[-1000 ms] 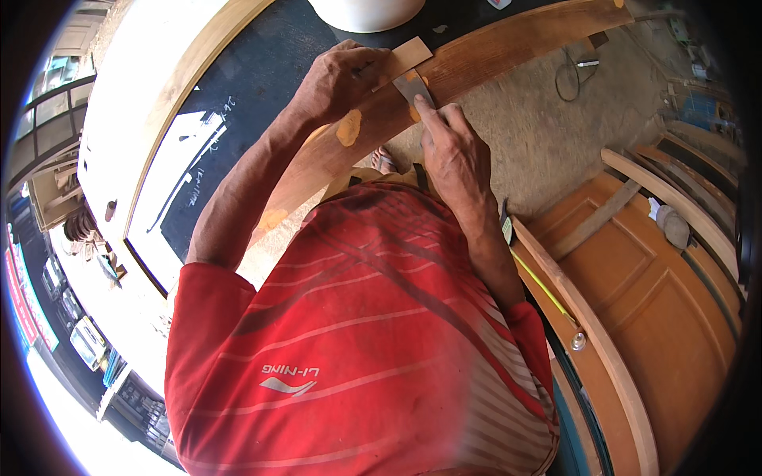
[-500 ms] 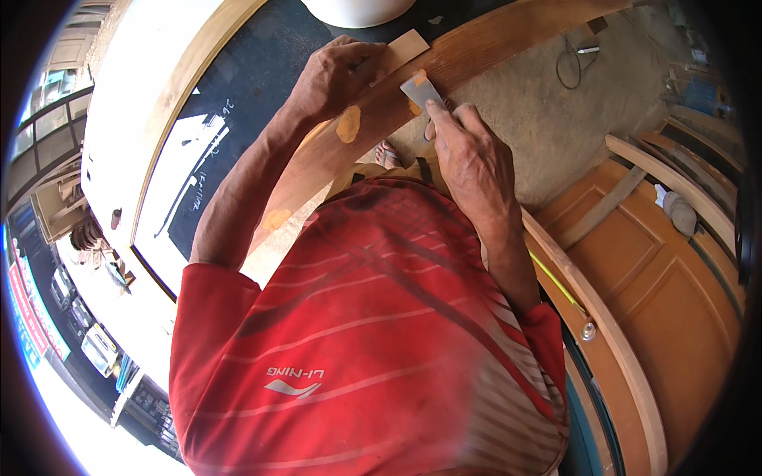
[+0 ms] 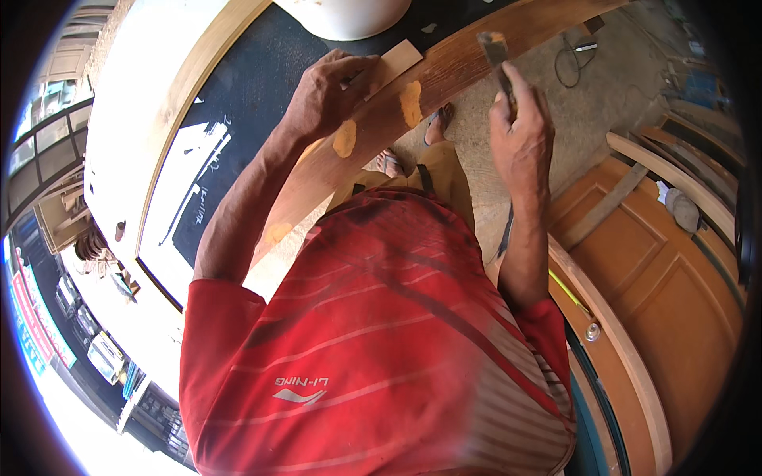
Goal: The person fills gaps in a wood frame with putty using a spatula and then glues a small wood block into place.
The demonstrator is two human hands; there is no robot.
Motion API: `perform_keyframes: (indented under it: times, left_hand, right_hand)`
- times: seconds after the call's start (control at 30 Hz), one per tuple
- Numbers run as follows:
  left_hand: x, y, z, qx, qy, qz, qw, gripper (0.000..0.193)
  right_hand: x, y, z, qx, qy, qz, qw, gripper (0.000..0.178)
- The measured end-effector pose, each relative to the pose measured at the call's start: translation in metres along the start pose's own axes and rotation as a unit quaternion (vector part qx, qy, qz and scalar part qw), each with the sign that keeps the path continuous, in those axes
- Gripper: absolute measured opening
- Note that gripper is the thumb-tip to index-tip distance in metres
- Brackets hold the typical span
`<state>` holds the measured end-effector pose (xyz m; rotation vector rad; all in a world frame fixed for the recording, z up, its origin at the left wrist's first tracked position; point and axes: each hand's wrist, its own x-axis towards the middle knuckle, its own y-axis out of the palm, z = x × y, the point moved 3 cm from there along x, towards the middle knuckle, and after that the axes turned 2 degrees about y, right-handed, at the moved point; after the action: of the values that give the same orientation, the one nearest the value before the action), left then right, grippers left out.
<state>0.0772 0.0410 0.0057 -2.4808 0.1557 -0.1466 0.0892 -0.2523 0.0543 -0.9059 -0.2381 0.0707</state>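
My right hand point(image 3: 524, 139) is closed round the handle of a putty knife point(image 3: 494, 51), its blade pointing away from me with a smear of orange filler near its tip. The hand stands apart from the long brown wooden board point(image 3: 452, 79), to its right. My left hand point(image 3: 329, 91) pinches a small flat tan piece point(image 3: 399, 62) over the far side of that board. Its fingertips are partly hidden. Orange filler patches show on the board: one point(image 3: 410, 103) beside the tan piece, another point(image 3: 344, 139) near my left wrist, and a third point(image 3: 278, 232) by my forearm.
A white rounded container point(image 3: 345, 20) stands on the dark panel point(image 3: 262, 75) beyond the board. Brown panelled doors point(image 3: 635, 262) and wooden strips lie at the right. On the concrete floor point(image 3: 476, 143) are my sandalled feet and a thin cable point(image 3: 567, 67).
My right hand has drawn the putty knife away from the board, to the right and farther off. The filler patch it covered now shows whole. My left hand has barely moved.
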Motion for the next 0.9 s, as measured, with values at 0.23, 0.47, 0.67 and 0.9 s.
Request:
perform_keyframes:
  times: [0.23, 0.47, 0.67, 0.9]
  left_hand:
    - [-0.001, 0.002, -0.007, -0.01, -0.021, 0.007, 1.0, 0.033]
    - [-0.005, 0.001, -0.01, -0.018, -0.058, 0.016, 0.998, 0.034]
    - [-0.003, 0.0, -0.013, 0.0, -0.052, 0.014, 0.999, 0.034]
    - [-0.007, 0.001, -0.011, 0.005, -0.05, 0.005, 0.999, 0.033]
  right_hand:
    - [0.136, 0.004, -0.07, -0.122, -0.077, -0.116, 0.983, 0.038]
    - [0.148, 0.033, -0.039, -0.058, -0.1, -0.068, 0.991, 0.041]
    - [0.159, 0.059, -0.052, -0.04, -0.112, -0.058, 0.991, 0.031]
    - [0.107, 0.014, -0.018, 0.149, -0.027, 0.016, 0.988, 0.032]
